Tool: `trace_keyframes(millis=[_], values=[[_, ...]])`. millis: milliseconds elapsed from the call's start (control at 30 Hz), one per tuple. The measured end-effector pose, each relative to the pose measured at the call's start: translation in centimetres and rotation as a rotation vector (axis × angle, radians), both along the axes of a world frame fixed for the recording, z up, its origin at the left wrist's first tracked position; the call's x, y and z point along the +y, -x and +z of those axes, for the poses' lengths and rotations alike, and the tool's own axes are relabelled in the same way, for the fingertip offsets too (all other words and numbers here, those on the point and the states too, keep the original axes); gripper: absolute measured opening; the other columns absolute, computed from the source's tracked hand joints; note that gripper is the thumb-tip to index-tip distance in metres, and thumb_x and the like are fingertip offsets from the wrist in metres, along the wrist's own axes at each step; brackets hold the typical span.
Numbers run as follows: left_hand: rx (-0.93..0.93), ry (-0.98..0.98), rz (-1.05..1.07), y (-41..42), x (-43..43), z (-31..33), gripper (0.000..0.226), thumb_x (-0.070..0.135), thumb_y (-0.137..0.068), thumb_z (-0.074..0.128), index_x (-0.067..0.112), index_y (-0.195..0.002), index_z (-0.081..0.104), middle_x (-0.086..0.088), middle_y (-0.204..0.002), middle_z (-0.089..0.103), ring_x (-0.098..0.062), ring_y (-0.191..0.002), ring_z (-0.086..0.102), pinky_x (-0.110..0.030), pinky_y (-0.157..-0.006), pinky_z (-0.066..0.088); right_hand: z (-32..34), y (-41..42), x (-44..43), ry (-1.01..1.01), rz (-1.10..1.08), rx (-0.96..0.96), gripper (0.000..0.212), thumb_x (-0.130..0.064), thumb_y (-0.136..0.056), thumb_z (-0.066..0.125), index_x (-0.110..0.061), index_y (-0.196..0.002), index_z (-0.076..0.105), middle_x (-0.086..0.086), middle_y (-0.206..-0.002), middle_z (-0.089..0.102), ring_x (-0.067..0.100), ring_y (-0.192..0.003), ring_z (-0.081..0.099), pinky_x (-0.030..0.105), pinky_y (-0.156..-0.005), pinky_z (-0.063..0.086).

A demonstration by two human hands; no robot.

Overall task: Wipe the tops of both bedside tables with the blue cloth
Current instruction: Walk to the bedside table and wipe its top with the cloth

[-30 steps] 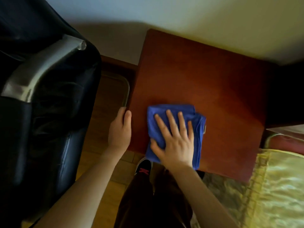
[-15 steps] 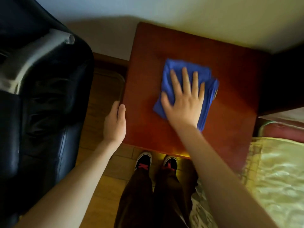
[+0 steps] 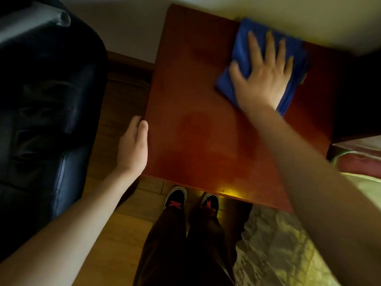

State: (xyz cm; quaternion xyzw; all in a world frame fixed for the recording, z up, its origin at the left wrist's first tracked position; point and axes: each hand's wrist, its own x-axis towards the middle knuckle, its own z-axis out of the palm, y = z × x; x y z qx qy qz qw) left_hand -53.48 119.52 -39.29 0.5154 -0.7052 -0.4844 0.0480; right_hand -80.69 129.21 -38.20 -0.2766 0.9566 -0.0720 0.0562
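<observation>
Two hands, fingers straight: right hand point(image 3: 261, 81) presses folded blue cloth point(image 3: 241, 46) by the wall point(image 3: 309, 15) on a red-brown wooden bedside table point(image 3: 195, 120); left hand point(image 3: 133, 147) touches its left edge.

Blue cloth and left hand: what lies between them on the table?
Only bare wooden tabletop separates the left hand from the blue cloth, seen in the head view.
</observation>
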Motion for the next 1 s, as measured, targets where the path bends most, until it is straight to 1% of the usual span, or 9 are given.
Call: trace_keyframes(millis=[133,267,400,467,633,733,867,933,1000], values=[[-0.020,0.034,-0.010,0.1,0.2,0.4,0.035,0.038,-0.103,0.026,0.018,-0.105,0.055,0.006,-0.076,0.057,-0.006,-0.058,0.050,-0.027,-0.057,0.041,0.5,2.1,-0.8,-0.020,0.025,-0.031,0.067,-0.064,-0.087,0.026,-0.039,-0.149,0.022,-0.001,-0.161,0.020,0.028,-0.149,0.012,0.050,-0.120,0.008],[-0.066,0.027,-0.012,0.2,0.2,1.1,0.040,0.045,-0.101,0.024,0.019,-0.110,0.054,0.005,-0.081,0.059,-0.015,-0.066,0.056,-0.032,-0.061,0.045,0.8,-4.6,4.0,0.013,0.047,-0.015,0.063,-0.059,-0.088,0.036,-0.037,-0.147,0.031,0.002,-0.158,0.028,0.031,-0.147,0.020,0.053,-0.117,0.016],[-0.101,-0.047,0.002,0.3,0.3,1.6,0.056,0.059,-0.095,0.020,0.020,-0.121,0.052,-0.004,-0.108,0.065,-0.026,-0.096,0.063,-0.045,-0.085,0.054,1.3,-14.5,12.2,-0.079,0.083,-0.076,0.062,-0.057,-0.091,0.039,-0.037,-0.148,0.027,0.001,-0.160,0.023,0.029,-0.149,0.014,0.054,-0.117,0.016],[-0.089,-0.045,0.007,0.5,0.4,1.7,0.052,0.056,-0.097,0.021,0.020,-0.114,0.054,-0.001,-0.097,0.063,-0.023,-0.087,0.062,-0.044,-0.080,0.054,1.2,-16.6,14.4,-0.106,0.096,-0.073,0.063,-0.058,-0.089,0.043,-0.037,-0.147,0.031,0.002,-0.159,0.025,0.030,-0.148,0.016,0.056,-0.116,0.019],[-0.060,-0.033,0.015,0.6,0.6,1.2,0.029,0.040,-0.104,0.024,0.039,-0.098,0.052,0.016,-0.088,0.057,0.009,-0.074,0.058,-0.018,-0.069,0.045,0.4,-9.2,11.2,-0.061,0.089,-0.025,0.066,-0.059,-0.085,0.043,-0.041,-0.147,0.029,0.000,-0.158,0.028,0.029,-0.147,0.019,0.053,-0.116,0.020],[-0.063,0.011,0.006,0.4,0.5,0.6,0.027,0.036,-0.105,0.025,0.034,-0.104,0.051,0.021,-0.092,0.055,0.011,-0.078,0.056,0.000,-0.067,0.040,-0.2,-1.4,7.2,-0.021,0.016,0.055,0.066,-0.061,-0.085,0.036,-0.039,-0.147,0.030,0.000,-0.158,0.028,0.029,-0.147,0.021,0.049,-0.117,0.018],[-0.026,0.026,-0.016,0.2,0.5,0.4,0.042,0.038,-0.104,0.024,0.015,-0.127,0.051,0.007,-0.115,0.058,-0.010,-0.103,0.056,-0.011,-0.078,0.038,0.4,5.5,4.3,-0.021,-0.035,-0.016,0.066,-0.063,-0.088,0.025,-0.039,-0.149,0.022,-0.002,-0.161,0.020,0.026,-0.149,0.011,0.049,-0.120,0.008],[-0.009,0.024,-0.022,0.2,0.5,0.5,0.042,0.040,-0.103,0.024,0.015,-0.122,0.053,0.002,-0.109,0.061,-0.017,-0.099,0.058,-0.017,-0.074,0.039,0.6,5.1,4.7,-0.019,-0.020,-0.013,0.065,-0.063,-0.088,0.024,-0.039,-0.149,0.022,-0.002,-0.161,0.019,0.027,-0.149,0.011,0.051,-0.119,0.008],[-0.025,0.022,-0.020,0.3,0.5,0.7,0.038,0.040,-0.103,0.024,0.018,-0.111,0.054,0.008,-0.095,0.060,-0.008,-0.087,0.059,-0.022,-0.071,0.041,0.7,2.1,6.5,-0.004,-0.018,0.003,0.065,-0.062,-0.088,0.028,-0.039,-0.149,0.024,-0.001,-0.160,0.022,0.028,-0.149,0.014,0.052,-0.119,0.010]])
